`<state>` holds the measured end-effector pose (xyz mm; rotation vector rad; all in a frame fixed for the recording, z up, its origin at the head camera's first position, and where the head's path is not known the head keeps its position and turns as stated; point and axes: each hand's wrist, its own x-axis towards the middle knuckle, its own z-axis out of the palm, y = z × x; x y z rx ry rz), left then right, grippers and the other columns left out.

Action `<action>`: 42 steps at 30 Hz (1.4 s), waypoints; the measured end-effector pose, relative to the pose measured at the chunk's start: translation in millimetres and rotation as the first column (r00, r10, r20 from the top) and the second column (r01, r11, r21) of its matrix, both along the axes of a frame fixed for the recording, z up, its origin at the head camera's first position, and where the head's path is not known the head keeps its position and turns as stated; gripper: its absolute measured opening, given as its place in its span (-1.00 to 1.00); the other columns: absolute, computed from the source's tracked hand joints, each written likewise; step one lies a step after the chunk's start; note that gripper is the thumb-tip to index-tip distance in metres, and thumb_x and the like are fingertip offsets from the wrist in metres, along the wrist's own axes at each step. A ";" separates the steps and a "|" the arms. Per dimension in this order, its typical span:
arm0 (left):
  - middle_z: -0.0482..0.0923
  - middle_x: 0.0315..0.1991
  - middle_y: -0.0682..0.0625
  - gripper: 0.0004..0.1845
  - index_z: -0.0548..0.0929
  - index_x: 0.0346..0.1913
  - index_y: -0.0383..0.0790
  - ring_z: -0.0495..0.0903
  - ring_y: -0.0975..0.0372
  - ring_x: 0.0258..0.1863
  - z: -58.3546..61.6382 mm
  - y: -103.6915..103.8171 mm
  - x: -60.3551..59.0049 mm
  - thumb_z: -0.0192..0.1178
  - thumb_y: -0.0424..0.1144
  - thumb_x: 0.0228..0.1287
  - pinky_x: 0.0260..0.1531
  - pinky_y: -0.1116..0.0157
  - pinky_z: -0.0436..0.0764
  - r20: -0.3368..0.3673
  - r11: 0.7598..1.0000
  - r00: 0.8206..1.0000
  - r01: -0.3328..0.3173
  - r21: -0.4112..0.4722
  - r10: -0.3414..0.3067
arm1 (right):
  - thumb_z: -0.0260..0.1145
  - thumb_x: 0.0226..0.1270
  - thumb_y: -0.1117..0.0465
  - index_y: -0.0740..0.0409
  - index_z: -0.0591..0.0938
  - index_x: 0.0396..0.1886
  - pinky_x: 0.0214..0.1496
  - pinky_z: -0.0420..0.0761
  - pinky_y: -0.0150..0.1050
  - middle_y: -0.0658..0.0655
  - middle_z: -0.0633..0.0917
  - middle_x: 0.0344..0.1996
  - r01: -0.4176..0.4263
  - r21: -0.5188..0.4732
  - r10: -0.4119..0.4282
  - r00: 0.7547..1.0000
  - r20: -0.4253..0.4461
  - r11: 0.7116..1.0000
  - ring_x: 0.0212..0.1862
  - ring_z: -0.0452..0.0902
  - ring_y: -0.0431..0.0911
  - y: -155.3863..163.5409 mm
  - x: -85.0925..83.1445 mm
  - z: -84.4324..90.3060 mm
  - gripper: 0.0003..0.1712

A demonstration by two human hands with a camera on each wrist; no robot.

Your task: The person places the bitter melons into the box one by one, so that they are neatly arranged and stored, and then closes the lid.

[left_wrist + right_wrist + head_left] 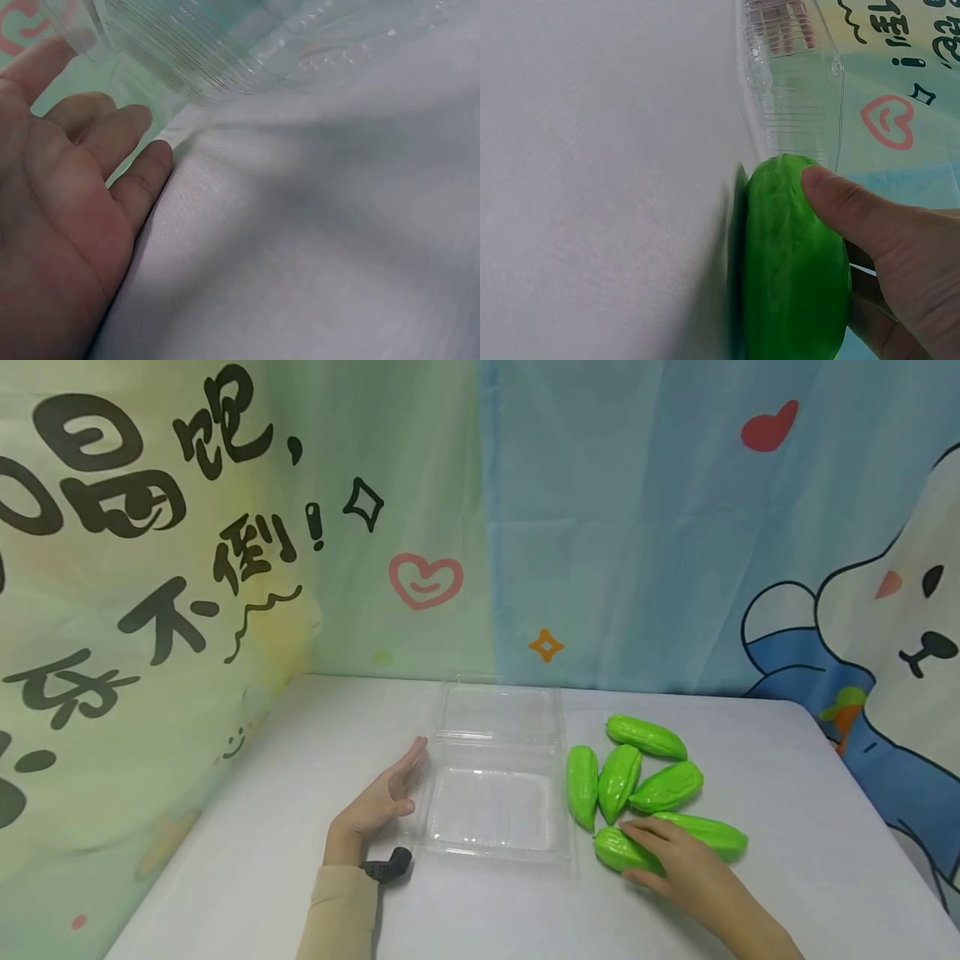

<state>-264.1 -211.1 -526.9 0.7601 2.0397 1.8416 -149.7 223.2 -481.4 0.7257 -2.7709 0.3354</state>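
A clear plastic clamshell box (491, 810) lies with its lid folded back on the white table. My left hand (377, 806) stands on edge at the box's left side, fingers extended, with the fingertips right at the clear wall in the left wrist view. The right hand (678, 868) holds a glossy green bitter melon (624, 852), the nearest of several. In the right wrist view the thumb lies along one side of this bitter melon (791, 255), and the other fingers are partly hidden behind it. Its tip points toward the box.
Beyond the right hand lie more bitter melons: one upright along the box (582, 785), one beside it (620, 781), one slanted (667, 787), one at the back (647, 736) and one behind the hand (708, 835). A printed curtain (637, 527) hangs behind the table (247, 860).
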 end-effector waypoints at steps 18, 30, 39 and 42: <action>-0.36 0.55 -0.01 0.24 -0.15 0.52 -0.08 -0.35 -0.02 0.52 -4.9 -4.2 -5.6 0.35 0.30 -0.10 0.43 -0.08 -0.28 -0.007 0.998 0.998 0.060 0.012 -0.060 | 0.57 -0.17 0.04 0.12 0.63 0.06 0.00 0.63 -0.07 0.06 0.65 -0.06 0.025 0.006 -0.025 1.000 0.009 1.000 -0.02 0.60 0.00 4.0 3.4 -0.2 -0.31; -0.28 0.55 0.04 0.25 -0.09 0.52 0.03 -0.30 0.04 0.53 -3.6 -4.5 -4.3 0.36 0.34 -0.19 0.45 -0.07 -0.26 0.029 1.000 0.999 0.024 -0.007 -0.024 | 0.58 -0.20 0.19 0.07 0.57 0.17 -0.01 0.64 -0.03 0.13 0.60 -0.01 0.014 0.050 -0.016 0.999 0.038 0.999 0.00 0.58 0.05 7.1 6.9 -4.3 -0.22; -0.26 0.55 0.02 0.23 -0.08 0.52 0.01 -0.28 0.03 0.53 -3.2 -3.9 -3.4 0.38 0.31 -0.17 0.45 -0.05 -0.26 0.023 1.000 1.000 0.009 -0.013 -0.009 | 0.57 -0.19 0.27 -0.01 0.55 0.21 -0.01 0.65 -0.07 0.10 0.58 0.03 0.027 0.105 -0.036 0.996 0.077 0.994 0.02 0.57 0.01 3.6 10.9 1.0 -0.19; -0.27 0.55 0.02 0.24 -0.09 0.52 0.01 -0.29 0.03 0.53 -2.9 -3.3 -3.4 0.38 0.31 -0.19 0.45 -0.06 -0.24 0.036 1.000 0.999 0.007 -0.001 -0.007 | 0.57 -0.18 0.30 0.04 0.55 0.20 0.00 0.65 -0.07 0.11 0.59 0.04 0.043 0.092 -0.051 0.995 0.090 0.995 0.03 0.58 0.02 0.2 12.3 3.5 -0.20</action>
